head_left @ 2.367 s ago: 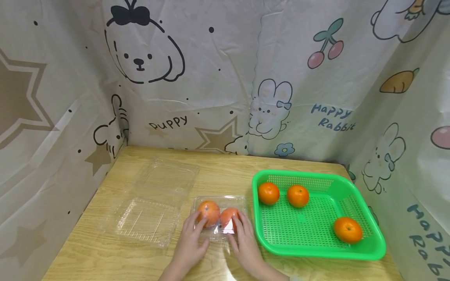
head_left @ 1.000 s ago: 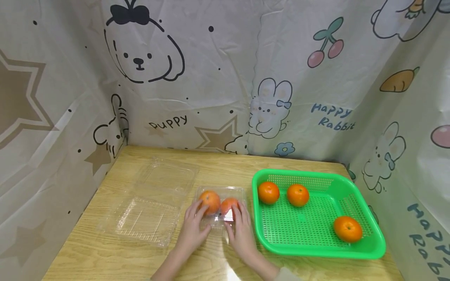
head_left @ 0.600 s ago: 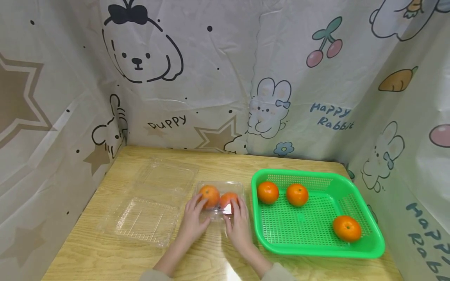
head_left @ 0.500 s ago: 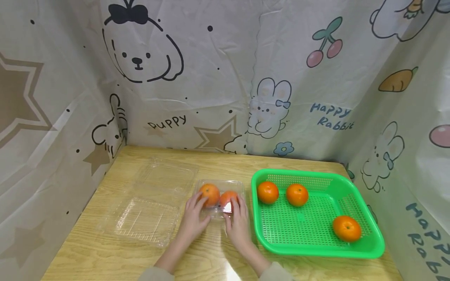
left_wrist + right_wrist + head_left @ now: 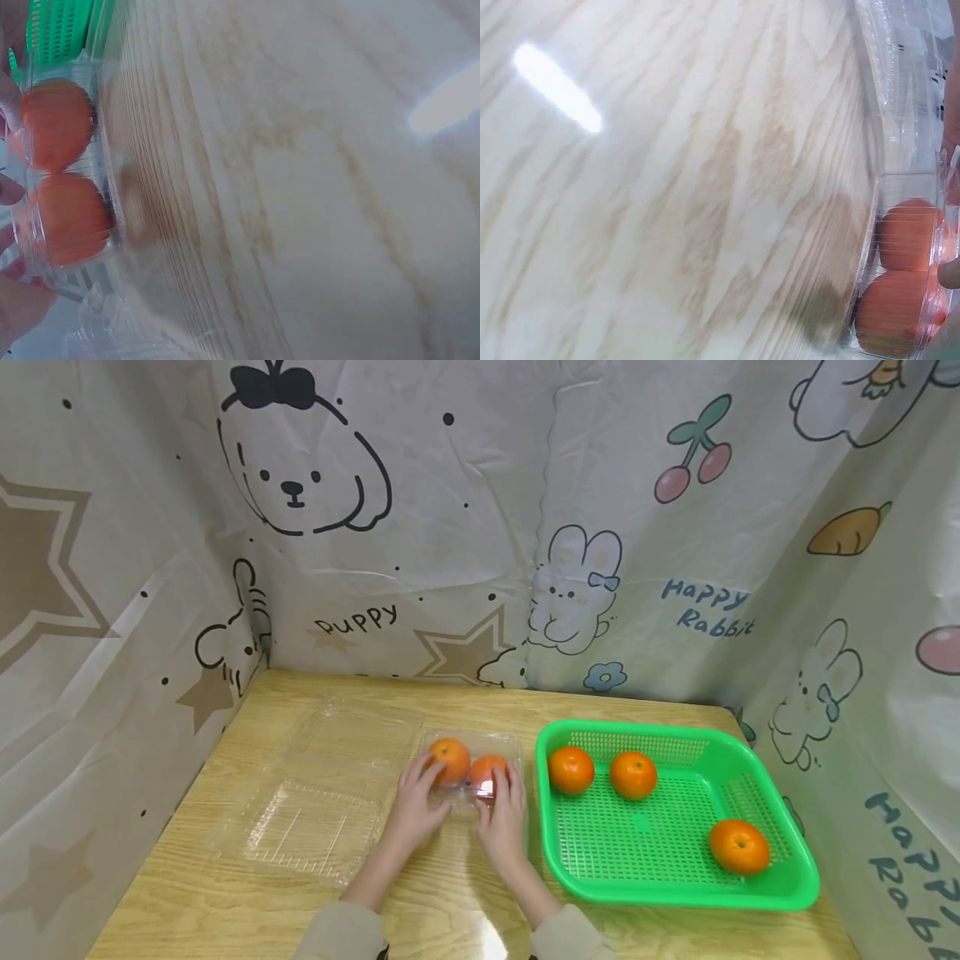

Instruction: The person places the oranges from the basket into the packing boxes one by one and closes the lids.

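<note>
A clear plastic clamshell box (image 5: 495, 740), its lid down, holds two oranges side by side: the left orange (image 5: 452, 760) and the right orange (image 5: 487, 770). My left hand (image 5: 415, 803) grips its left side, fingers over the lid and thumb at the near edge. On the right side my right hand (image 5: 502, 827) holds it the same way, fingertips on top above the right orange. In the left wrist view both oranges show through the wall of the box (image 5: 64, 71). In the right wrist view a thumb (image 5: 950, 274) presses the box's near side.
An open, clear clamshell (image 5: 315, 827) lies flat on the wooden table (image 5: 255, 910) to the left, close beside the held box. On the right stands a green plastic basket (image 5: 675, 893) with three oranges in it. Printed curtains (image 5: 465, 552) enclose the table's back and sides.
Both hands have moved the box with the two oranges away from me, toward the back of the table, and both sleeves have come into view. The basket and the open clamshell have stayed put.
</note>
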`<state>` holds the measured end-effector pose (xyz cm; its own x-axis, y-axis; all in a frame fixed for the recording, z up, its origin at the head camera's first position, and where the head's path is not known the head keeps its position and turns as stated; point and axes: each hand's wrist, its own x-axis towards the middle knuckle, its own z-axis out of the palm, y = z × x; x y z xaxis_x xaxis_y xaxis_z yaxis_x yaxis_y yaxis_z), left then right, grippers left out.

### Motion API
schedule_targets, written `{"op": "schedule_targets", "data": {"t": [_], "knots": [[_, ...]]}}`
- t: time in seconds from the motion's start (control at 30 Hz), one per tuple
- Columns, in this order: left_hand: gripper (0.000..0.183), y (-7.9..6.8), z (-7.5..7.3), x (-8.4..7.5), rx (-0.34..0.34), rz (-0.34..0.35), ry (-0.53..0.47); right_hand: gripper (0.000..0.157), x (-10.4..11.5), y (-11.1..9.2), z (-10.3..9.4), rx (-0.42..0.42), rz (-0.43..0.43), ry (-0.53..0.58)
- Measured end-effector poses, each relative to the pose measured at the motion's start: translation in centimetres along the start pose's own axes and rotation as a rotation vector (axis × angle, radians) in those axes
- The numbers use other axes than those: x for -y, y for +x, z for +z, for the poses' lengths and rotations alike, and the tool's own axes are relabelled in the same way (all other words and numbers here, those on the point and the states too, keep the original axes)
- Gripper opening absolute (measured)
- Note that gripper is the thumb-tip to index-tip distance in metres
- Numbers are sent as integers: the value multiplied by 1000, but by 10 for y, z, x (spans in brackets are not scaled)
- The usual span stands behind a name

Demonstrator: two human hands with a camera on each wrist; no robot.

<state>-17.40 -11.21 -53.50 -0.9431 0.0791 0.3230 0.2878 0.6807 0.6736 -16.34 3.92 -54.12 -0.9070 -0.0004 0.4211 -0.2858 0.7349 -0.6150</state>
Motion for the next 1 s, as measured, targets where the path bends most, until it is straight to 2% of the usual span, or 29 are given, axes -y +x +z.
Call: {"op": "schedule_targets", "data": {"t": [0.3,0.5,0.73,1.0], "knots": [[59,12,2,6,-11,26,-3,53,5,11,5,5,89,8],[59,20,4,9,-1,13,-10,54,6,20,8,-13,120,27],[59,31,9,12,13,-44,-34,54,7,31,12,-14,168,24],[58,41,10,14,7,-46,-51,54,5,44,15,-9,201,8]]}}
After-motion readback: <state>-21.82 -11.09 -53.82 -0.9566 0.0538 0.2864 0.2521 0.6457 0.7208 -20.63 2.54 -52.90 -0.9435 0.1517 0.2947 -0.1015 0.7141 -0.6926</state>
